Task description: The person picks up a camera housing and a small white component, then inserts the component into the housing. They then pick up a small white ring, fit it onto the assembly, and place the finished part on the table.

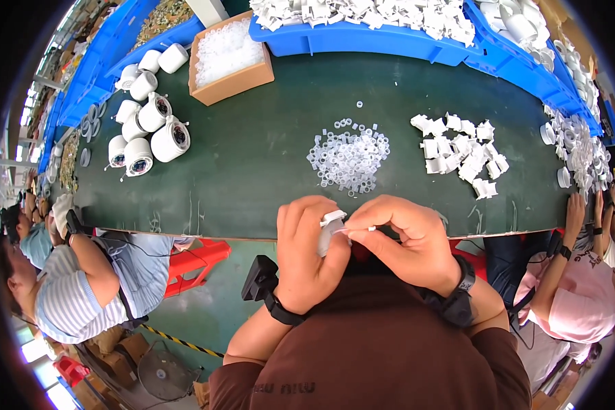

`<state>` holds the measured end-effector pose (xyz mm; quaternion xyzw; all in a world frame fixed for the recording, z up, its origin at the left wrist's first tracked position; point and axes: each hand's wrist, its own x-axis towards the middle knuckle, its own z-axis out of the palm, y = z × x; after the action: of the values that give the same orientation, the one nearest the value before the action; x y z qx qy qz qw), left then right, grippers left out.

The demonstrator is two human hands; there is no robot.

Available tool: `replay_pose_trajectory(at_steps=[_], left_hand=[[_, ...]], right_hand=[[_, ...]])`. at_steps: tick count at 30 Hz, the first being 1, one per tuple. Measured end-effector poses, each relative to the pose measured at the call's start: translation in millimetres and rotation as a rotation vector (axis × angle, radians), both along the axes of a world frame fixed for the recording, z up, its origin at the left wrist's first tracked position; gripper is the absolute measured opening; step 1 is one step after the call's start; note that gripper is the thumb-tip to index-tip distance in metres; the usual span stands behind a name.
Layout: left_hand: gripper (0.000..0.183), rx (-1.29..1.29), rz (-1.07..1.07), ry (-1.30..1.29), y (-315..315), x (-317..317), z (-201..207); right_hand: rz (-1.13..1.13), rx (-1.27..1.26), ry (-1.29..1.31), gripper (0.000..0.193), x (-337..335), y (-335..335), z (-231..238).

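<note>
Just beyond the table's near edge, my left hand (304, 249) is closed around a white plastic part (329, 231), whose upper end shows between thumb and fingers. My right hand (417, 239) is closed in a pinch at the same part. Between its thumb and forefinger shows a small thin white piece (371, 229), its kind too small to tell. Straight ahead of both hands lies a heap of small translucent rings (348, 157). Right of it is a loose group of white plastic brackets (458, 152).
White cylindrical camera housings (138, 149) stand at left on the green table (253, 164). Behind them is a cardboard box (236, 83) of translucent parts. A blue bin (362, 42) of white parts lines the back. Co-workers sit at left (82, 287) and right (574, 294).
</note>
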<state>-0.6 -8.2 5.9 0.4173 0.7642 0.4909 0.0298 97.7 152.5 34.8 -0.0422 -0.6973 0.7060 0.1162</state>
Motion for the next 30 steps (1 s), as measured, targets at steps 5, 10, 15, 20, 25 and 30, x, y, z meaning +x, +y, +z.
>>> replay_pose_trajectory(at_steps=[5,10,15,20,25,30], left_hand=[[0.022,0.034,0.044,-0.055,5,4,0],[0.016,0.042,0.005,-0.074,9,6,1],[0.015,0.051,-0.009,-0.086,11,7,2],[0.010,0.027,0.051,-0.091,5,4,2],[0.010,0.053,0.009,-0.109,8,2,0],[0.010,0.065,-0.001,-0.104,11,2,-1]], right_hand=[[-0.154,-0.003,-0.027,0.010,-2,-12,-19],[-0.184,-0.133,-0.105,0.008,-2,-16,-22],[-0.174,-0.096,-0.047,0.010,5,-11,-27],[-0.273,0.309,-0.034,0.021,23,13,-15],[-0.751,0.794,-0.252,0.024,31,60,-19],[-0.737,0.922,-0.228,0.029,22,71,-39]])
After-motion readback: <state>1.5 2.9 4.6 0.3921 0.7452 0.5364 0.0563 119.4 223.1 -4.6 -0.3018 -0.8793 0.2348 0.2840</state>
